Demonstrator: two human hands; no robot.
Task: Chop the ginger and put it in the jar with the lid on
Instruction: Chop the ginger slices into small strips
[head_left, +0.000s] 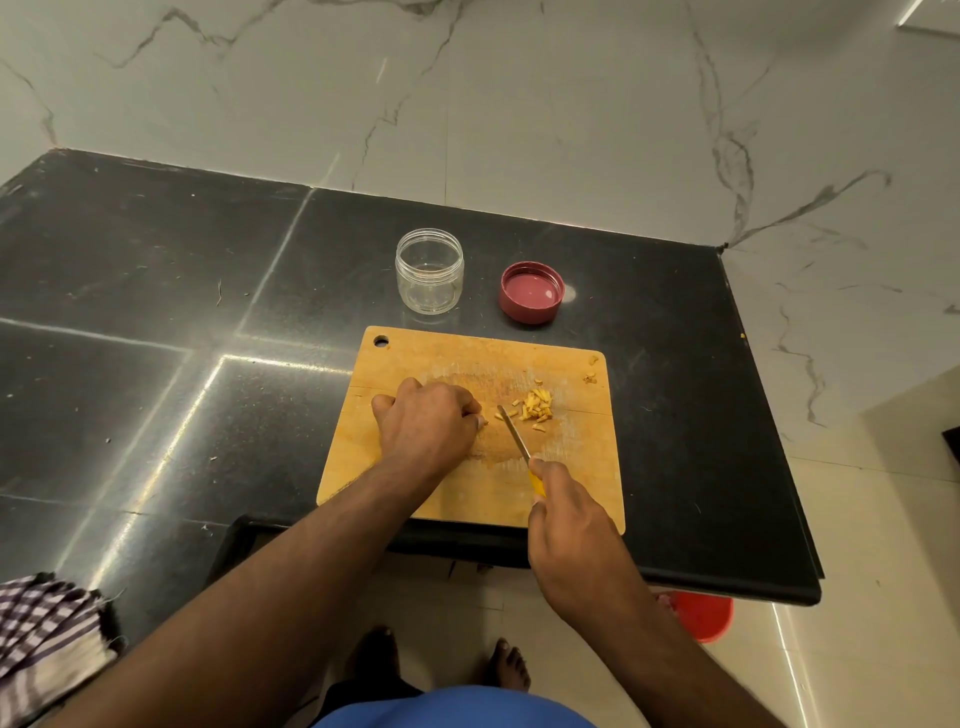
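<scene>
A wooden cutting board lies at the front edge of the black counter. A small heap of chopped ginger sits on its right half. My left hand rests on the board with its fingers curled over a small bit of ginger that barely shows at the fingertips. My right hand grips the yellow handle of a knife, whose blade points up-left between the left hand and the heap. Behind the board stand an empty clear jar, uncapped, and its dark red lid lying upside down.
The black stone counter stretches left and back to a marble wall. A striped cloth lies at the counter's lower left. A red bucket stands on the floor under the counter's right end. A few ginger scraps lie near the board's right corner.
</scene>
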